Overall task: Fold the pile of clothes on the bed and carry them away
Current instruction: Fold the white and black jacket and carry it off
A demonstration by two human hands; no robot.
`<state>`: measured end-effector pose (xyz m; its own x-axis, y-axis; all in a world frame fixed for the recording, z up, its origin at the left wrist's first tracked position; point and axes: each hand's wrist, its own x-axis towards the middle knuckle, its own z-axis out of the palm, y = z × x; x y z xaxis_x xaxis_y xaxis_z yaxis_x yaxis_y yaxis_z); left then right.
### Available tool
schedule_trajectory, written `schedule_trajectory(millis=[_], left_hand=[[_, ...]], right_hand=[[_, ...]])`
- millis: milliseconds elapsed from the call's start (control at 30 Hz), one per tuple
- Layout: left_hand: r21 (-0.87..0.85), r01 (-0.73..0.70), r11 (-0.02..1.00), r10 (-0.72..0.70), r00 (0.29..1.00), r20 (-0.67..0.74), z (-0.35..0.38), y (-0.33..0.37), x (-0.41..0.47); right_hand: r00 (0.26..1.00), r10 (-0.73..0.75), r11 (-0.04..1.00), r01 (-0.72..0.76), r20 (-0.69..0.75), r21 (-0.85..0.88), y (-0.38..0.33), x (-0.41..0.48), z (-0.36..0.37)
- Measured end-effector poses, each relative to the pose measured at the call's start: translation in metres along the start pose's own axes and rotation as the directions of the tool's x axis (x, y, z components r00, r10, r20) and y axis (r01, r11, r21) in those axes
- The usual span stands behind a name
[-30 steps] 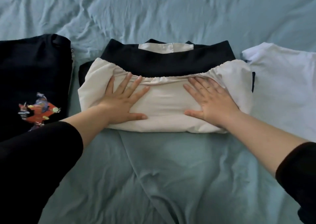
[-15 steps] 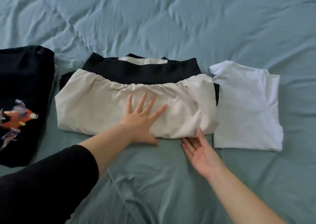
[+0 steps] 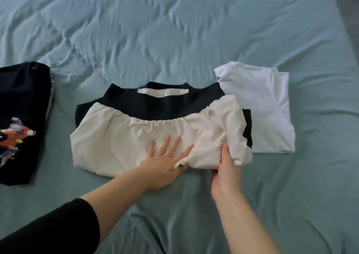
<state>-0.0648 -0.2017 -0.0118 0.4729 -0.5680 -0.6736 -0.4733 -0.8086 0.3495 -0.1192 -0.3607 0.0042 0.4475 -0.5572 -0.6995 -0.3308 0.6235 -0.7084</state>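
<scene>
a single wide-angle view, taken from the person's head, faces forward and steeply down onto the wrinkled teal bed sheet [image 3: 174, 30]. it is near: both bare forearms enter from the bottom edge, and the left hand [image 3: 165, 166] and right hand [image 3: 223, 174] meet the folded cream and black garment [image 3: 108, 141] just below centre. the bed's right edge shows at top right

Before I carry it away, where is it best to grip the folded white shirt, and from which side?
Probably the near edge of the folded white shirt, coming from your side. It looks straight and closed, with bare sheet before it; the left edge lies against the cream garment, and the far right shows loose layers.
</scene>
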Motion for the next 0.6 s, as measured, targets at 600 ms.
schedule_trajectory(millis=[600], left_hand=[[-0.711,0.064,0.7,-0.242,0.958,-0.152,-0.044,-0.002,0.058]], right_hand=[[0.953,-0.277,0.889,0.204,-0.126,-0.41,0.021,-0.047,-0.008]])
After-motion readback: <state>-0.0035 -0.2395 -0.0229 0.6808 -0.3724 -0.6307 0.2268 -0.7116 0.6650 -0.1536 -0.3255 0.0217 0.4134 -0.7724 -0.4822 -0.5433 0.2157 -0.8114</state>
